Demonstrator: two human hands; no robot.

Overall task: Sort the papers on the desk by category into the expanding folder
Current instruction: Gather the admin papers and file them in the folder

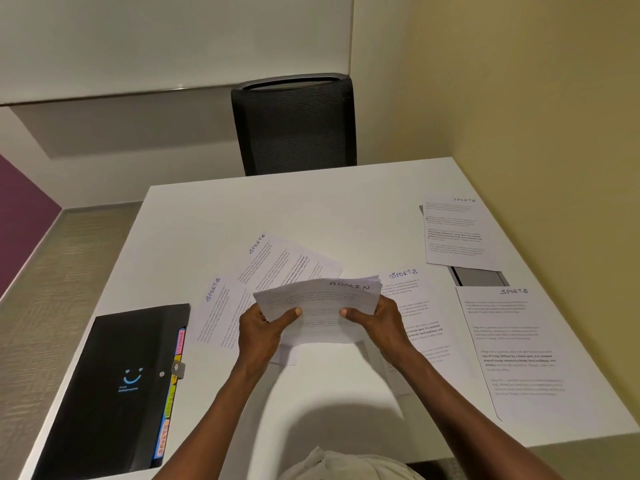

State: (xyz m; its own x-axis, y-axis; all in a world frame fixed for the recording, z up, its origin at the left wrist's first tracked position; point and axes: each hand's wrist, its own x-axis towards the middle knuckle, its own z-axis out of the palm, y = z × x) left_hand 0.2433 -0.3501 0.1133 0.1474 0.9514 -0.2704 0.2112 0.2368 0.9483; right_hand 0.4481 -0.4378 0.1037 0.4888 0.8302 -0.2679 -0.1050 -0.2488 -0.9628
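You hold a sheaf of white printed papers headed "ADMIN" (318, 308) above the middle of the white rectangular desk (346, 209), one side in each hand. Your left hand (263, 329) grips the sheaf's left edge, thumb curled over the top sheet; your right hand (375, 318) grips the right edge the same way, thumb on top and fingers beneath (the sheaf bows slightly between them).

The black plastic expanding folder with a blue smile mark (114, 386) lies flat at the desk's near-left corner, flap closed, coloured index tabs (173, 389) showing along its right edge.

Loose white sheets headed "SPORTS" lie on the desk: two overlapping sheets (277, 258) beyond and left of the sheaf, one (419, 306) partly under your right hand, one (516, 348) near the right edge, and one (453, 233) farther back, lying over a dark grey flat object (481, 277). A black mesh office chair (294, 126) stands at the far side.
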